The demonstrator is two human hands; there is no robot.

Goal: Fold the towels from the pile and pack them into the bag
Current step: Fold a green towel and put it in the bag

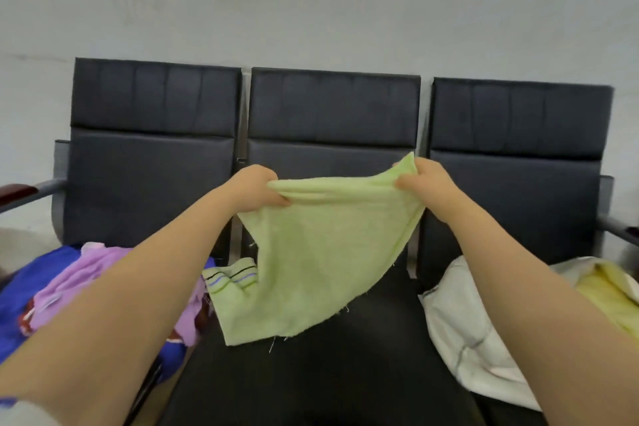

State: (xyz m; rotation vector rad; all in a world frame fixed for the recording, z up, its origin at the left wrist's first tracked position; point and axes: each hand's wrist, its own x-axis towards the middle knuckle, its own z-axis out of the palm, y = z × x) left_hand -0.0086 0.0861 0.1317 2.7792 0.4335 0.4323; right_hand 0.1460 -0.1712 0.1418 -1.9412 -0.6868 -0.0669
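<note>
A light green towel [318, 252] hangs in the air over the middle seat, its striped end drooping onto the cushion at the lower left. My left hand [256, 188] grips its top left corner and my right hand [423, 180] pinches the top right corner, both raised in front of the backrest. The pile of towels [86, 284], purple and blue, lies on the left seat, partly behind my left forearm. A white bag [463, 328] sits open on the right seat with a yellow towel [608, 297] inside it.
A row of three black padded seats [332, 114] stands against a pale wall. Metal armrests [27, 192] jut out at the far left and far right. The middle seat cushion [328, 373] lies bare below the hanging towel.
</note>
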